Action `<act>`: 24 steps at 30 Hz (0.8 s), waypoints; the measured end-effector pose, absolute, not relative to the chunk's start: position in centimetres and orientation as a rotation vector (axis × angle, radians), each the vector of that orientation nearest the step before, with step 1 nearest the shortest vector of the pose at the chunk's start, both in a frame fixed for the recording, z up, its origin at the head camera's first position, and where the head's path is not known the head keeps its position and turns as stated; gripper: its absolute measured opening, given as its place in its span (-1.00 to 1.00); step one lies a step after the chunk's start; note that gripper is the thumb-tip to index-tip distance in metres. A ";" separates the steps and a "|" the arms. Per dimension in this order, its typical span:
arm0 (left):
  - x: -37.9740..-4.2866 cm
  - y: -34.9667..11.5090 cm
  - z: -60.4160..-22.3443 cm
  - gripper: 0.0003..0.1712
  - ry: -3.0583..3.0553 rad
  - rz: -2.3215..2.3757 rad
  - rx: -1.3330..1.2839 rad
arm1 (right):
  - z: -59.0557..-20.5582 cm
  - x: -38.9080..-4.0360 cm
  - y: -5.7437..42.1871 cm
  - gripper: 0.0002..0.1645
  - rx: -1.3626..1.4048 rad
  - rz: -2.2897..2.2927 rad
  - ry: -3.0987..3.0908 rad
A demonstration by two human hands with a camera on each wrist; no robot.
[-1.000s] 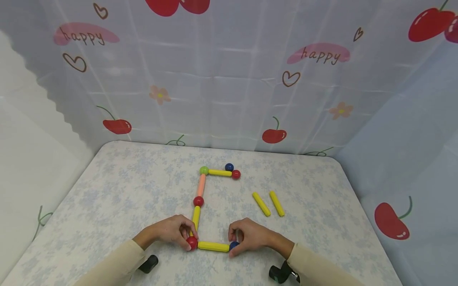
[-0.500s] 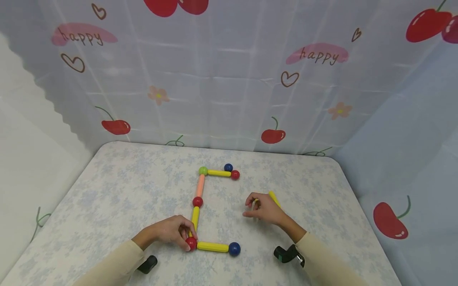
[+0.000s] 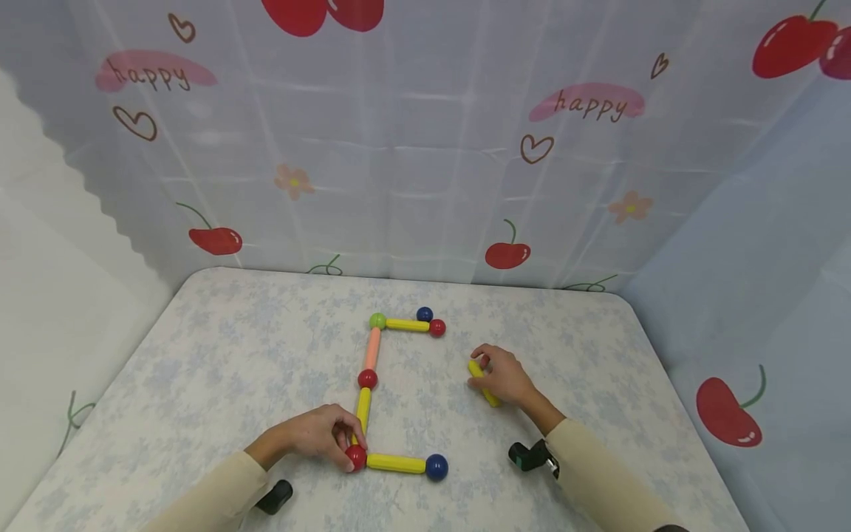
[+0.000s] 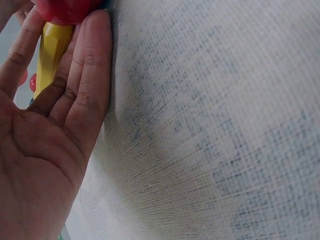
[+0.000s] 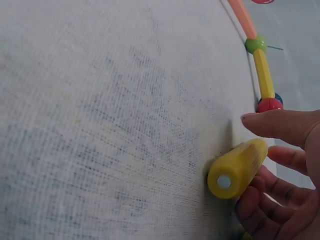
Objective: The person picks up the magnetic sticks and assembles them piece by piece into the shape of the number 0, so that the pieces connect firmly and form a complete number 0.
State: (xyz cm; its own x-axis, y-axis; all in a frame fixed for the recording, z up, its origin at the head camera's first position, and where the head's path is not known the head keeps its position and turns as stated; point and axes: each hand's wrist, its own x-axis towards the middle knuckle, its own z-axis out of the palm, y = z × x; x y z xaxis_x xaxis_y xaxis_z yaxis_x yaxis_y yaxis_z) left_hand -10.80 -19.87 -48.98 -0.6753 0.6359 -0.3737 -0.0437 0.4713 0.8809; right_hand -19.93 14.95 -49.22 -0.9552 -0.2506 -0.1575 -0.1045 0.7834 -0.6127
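My left hand point(image 3: 312, 434) holds the red ball point(image 3: 356, 457) at the near left corner of a stick-and-ball figure. In the left wrist view that red ball point(image 4: 65, 11) lies by the fingertips, with a yellow stick point(image 4: 51, 57) running from it. My right hand point(image 3: 504, 375) is around a loose yellow stick point(image 3: 490, 398) lying on the table. In the right wrist view the fingers lie along one side of this yellow stick point(image 5: 232, 172), while the thumb stands apart from it. Another yellow stick is mostly hidden by the right hand.
The figure continues through a red ball point(image 3: 368, 379), a pink stick point(image 3: 373, 349) and a green ball point(image 3: 377, 321) to a far red ball point(image 3: 436, 327). A blue ball point(image 3: 424, 315) touches that end. Another blue ball point(image 3: 436, 467) ends the near yellow stick point(image 3: 397, 463).
My right hand has left the near blue ball and moved away and to the right, to the loose yellow stick. The left hand has stayed on its red ball.
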 end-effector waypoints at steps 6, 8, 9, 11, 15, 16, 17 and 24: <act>-10.9 -19.9 -49.0 -0.77 2.022 1.232 0.491 | -49.4 -20.2 14.7 -0.49 -0.291 -0.800 2.763; -10.9 -19.9 -49.1 -0.77 2.020 1.236 0.491 | -49.3 -20.2 14.6 -0.51 -0.279 -0.821 2.760; -10.9 -19.9 -49.1 -0.77 2.020 1.236 0.491 | -49.4 -20.1 14.5 -0.52 -0.272 -0.845 2.749; -10.8 -19.9 -49.1 -0.76 2.017 1.238 0.484 | -49.4 -20.0 14.4 -0.54 -0.261 -0.906 2.717; -10.8 -19.9 -49.1 -0.76 2.013 1.237 0.484 | -49.9 -19.6 14.1 -0.58 -0.250 -1.088 2.622; -10.8 -19.9 -49.1 -0.76 2.012 1.239 0.484 | -49.9 -19.4 14.0 -0.59 -0.247 -1.134 2.593; -10.8 -19.9 -49.1 -0.76 2.013 1.239 0.485 | -50.0 -19.3 13.8 -0.59 -0.239 -1.180 2.563; -10.8 -19.9 -49.1 -0.76 2.010 1.232 0.469 | -50.2 -17.9 12.6 -0.58 -0.204 -1.347 2.384</act>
State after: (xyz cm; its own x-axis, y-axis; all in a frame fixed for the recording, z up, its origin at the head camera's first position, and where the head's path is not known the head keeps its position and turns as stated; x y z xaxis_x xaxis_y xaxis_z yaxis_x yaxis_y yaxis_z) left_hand -10.82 -19.94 -49.07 -0.6738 0.6285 -0.3885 -0.0611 0.4766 0.8770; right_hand -17.94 12.60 -50.23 -0.9119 -0.3133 -0.2650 0.0653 0.5268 -0.8474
